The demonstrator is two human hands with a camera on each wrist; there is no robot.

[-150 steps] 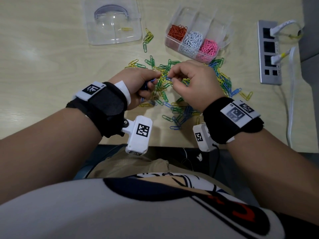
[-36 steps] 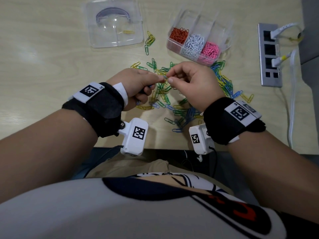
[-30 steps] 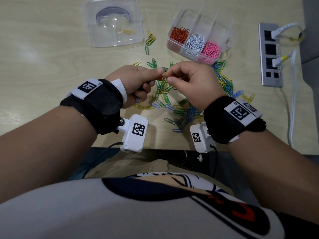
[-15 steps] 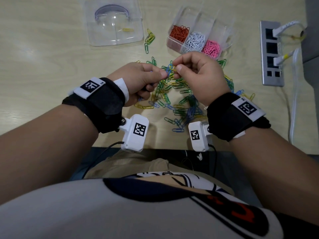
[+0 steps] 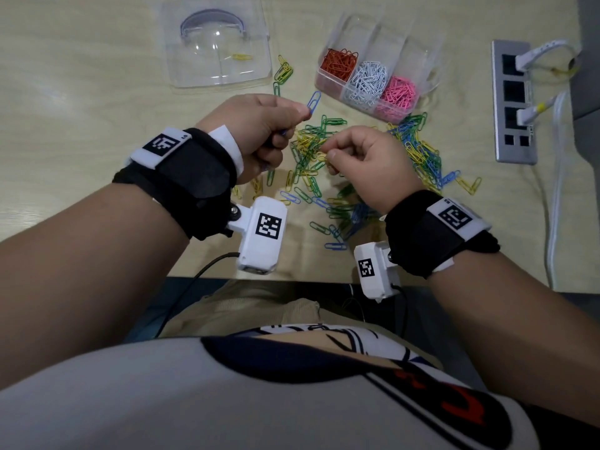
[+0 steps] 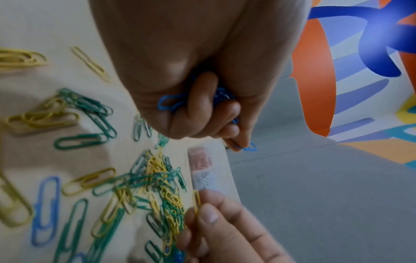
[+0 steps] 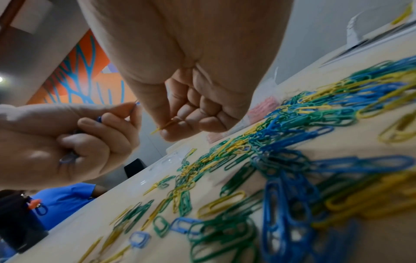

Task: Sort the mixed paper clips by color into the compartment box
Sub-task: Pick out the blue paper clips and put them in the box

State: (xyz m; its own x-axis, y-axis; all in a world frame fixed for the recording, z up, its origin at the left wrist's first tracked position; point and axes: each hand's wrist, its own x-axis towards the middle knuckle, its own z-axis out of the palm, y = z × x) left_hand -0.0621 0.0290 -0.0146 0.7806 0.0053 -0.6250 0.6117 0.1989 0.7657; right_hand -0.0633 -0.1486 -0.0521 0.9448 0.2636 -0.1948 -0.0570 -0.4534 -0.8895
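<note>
1. Left hand, left of frame centre in the head view: thumb and forefinger pinch one blue clip by its lower end, so the clip sticks up toward the top of the frame. The other fingers are curled over a bunch of blue clips in the palm, seen in the left wrist view.
2. Right hand, just right of centre: fingers curled, thumb and forefinger pinching a yellow clip. It is held above the loose pile.
3. The two hands are apart, with a gap between their fingertips.
4. Loose pile of green, yellow and blue clips spreads on the table under and between the hands, trailing toward the right of the frame.
5. Compartment box, upper right of centre: red, white and pink clips fill its three near compartments, in that order left to right.
6. Clear lid, upper left of centre, has one yellow clip lying on it.
7. Power strip at the right edge, two white plugs inserted.
</note>
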